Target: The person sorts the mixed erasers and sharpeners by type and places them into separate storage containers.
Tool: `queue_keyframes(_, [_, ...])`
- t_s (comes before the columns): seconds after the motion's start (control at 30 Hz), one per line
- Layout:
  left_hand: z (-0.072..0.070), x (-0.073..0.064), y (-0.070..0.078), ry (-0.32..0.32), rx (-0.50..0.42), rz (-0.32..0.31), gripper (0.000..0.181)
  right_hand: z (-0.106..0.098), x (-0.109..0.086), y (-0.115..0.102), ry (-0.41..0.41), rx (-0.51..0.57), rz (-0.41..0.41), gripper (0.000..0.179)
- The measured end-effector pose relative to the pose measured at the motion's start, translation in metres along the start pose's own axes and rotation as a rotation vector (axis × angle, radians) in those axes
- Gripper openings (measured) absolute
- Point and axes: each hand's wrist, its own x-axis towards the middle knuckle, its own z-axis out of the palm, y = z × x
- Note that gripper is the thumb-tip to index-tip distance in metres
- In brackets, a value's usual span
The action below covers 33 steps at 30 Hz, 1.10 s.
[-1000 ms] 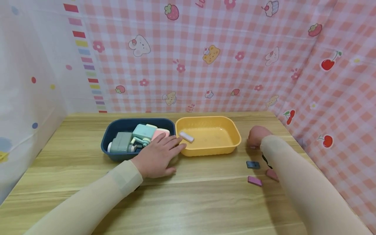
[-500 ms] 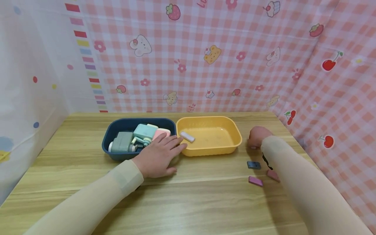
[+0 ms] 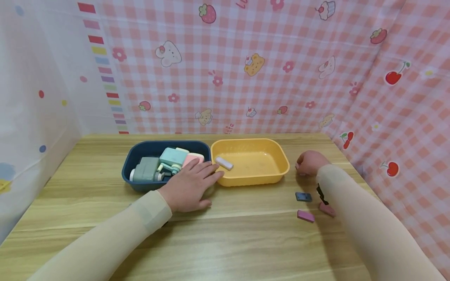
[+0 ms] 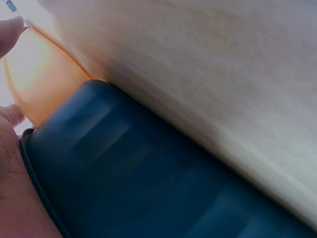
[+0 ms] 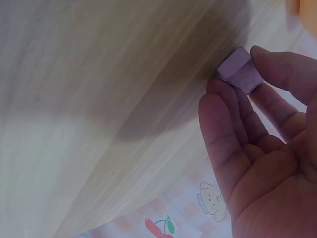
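My left hand (image 3: 190,187) lies with extended fingers over the near right rim of the dark blue bin (image 3: 140,148), fingertips reaching the yellow bin's (image 3: 251,181) left edge. In the left wrist view, the palm is against the blue bin's rim. At the right, my right hand (image 3: 311,163) pinches a small pale purple block (image 5: 240,69) between thumb and fingers, just over the wood. It looks like an eraser. Near that hand lie a dark blue block (image 3: 303,196), a magenta block (image 3: 305,216) and a pink block (image 3: 327,209), partly behind the right forearm.
One whitish block (image 3: 224,163) lies inside the yellow bin at its left. The blue bin holds a grey-green boxy item (image 3: 145,169), a teal one with a crank handle (image 3: 173,157), and a pink one (image 3: 193,158). A checked cloth (image 3: 225,78) hangs behind the table.
My right hand has turned slightly at the wrist, so its thumb and finger side shows more. The left hand stays in place on the bins.
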Motion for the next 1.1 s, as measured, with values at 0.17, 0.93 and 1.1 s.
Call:
queue_keyframes(0.17, [-0.001, 0.0, 0.0, -0.003, -0.007, -0.001, 0.087, 0.002, 0.0, 0.003, 0.022, 0.021, 0.01, 0.045])
queue_keyframes(0.93, [-0.001, 0.0, 0.001, 0.005, -0.003, 0.003, 0.086, 0.008, -0.002, 0.015, 0.132, 0.174, 0.002, 0.044])
queue_keyframes(1.1, [-0.001, 0.0, 0.001, 0.009, -0.003, 0.004, 0.086, 0.005, -0.006, 0.018, 0.152, 0.261, 0.002, 0.046])
